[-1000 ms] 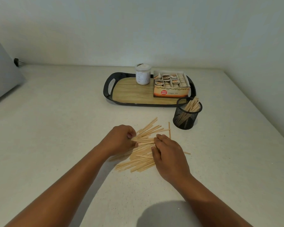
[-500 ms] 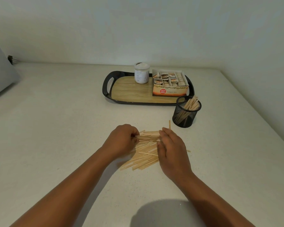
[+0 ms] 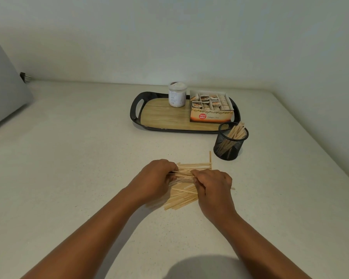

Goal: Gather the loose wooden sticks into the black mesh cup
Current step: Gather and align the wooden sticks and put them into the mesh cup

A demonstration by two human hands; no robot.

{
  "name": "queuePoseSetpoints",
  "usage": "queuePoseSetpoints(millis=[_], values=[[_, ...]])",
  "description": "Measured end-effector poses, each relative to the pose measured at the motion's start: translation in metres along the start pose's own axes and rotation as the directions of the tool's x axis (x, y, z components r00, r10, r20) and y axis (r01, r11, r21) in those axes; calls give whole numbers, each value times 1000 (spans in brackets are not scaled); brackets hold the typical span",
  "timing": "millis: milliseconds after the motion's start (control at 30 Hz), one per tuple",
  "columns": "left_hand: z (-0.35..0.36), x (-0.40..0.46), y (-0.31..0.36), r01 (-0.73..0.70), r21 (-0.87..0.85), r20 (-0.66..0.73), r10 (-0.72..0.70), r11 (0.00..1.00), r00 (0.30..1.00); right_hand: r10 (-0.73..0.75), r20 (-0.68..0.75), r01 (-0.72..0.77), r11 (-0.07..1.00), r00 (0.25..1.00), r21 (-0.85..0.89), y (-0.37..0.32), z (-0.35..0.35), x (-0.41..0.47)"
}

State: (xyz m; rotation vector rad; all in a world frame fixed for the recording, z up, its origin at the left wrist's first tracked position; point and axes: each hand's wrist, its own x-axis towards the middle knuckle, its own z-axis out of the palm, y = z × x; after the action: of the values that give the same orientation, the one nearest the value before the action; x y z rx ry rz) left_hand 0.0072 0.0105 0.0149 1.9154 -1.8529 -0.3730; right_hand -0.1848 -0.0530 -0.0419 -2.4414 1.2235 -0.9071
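Note:
A pile of loose wooden sticks lies on the white counter in front of me, with a neater bundle at its far side. My left hand curls around the left ends of some sticks. My right hand curls over the right part of the pile and pinches sticks near its middle. One stick lies crosswise beyond the bundle. The black mesh cup stands upright to the far right, holding several sticks that lean to the right.
A black tray with a wood-look base sits behind the cup, carrying a white jar and an open box of tea sachets. A grey object stands at the far left. Walls close the back and right.
Both hands have drawn closer together over the pile. The far sticks, fanned out a second ago, now lie parallel in a bundle. My right hand's fingers have curled onto the sticks.

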Motion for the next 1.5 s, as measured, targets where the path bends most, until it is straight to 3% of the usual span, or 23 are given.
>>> queuePoseSetpoints(millis=[200, 300, 367, 467, 633, 800, 967, 1133, 1233, 1400, 1500], values=[[-6, 0, 3, -123, 95, -26, 126, 988, 992, 24, -69, -23, 1000, 997, 11, 0, -1, 0], [-8, 0, -4, -76, 139, -77, 87, 987, 993, 108, -73, -105, 993, 991, 47, 2, -1, 1], [-10, -1, -8, -19, 69, -118, 27, 997, 993, 186, -62, -178, 978, 981, 105, 3, -2, 3], [-11, 0, -2, 59, -185, -150, -88, 981, 985, 244, -67, -228, 955, 967, 189, 3, -2, 5], [0, 4, 26, 196, -633, -118, -344, 748, 932, 275, -94, -221, 898, 957, 381, -11, -2, 4], [15, 8, 55, 181, -886, -14, -416, 426, 909, 132, -79, -98, 935, 988, 340, -36, 2, -1], [24, 6, 70, 220, -944, 80, -479, 244, 874, 96, -19, -88, 967, 995, 239, -38, 1, -1], [26, 6, 76, 188, -968, 69, -542, 166, 838, 2, 12, -4, 988, 1000, 155, -35, 1, -3], [21, 10, 71, 151, -977, 33, -591, 151, 806, -11, -14, 14, 963, 1000, 270, -34, 5, -3], [10, 16, 62, 61, -998, 35, -641, 18, 766, 69, 26, -71, 811, 997, 580, -29, 7, -5], [6, 20, 55, 21, -997, 67, -629, -80, 774, 50, 45, -67, 735, 998, 675, -28, 6, -7]])
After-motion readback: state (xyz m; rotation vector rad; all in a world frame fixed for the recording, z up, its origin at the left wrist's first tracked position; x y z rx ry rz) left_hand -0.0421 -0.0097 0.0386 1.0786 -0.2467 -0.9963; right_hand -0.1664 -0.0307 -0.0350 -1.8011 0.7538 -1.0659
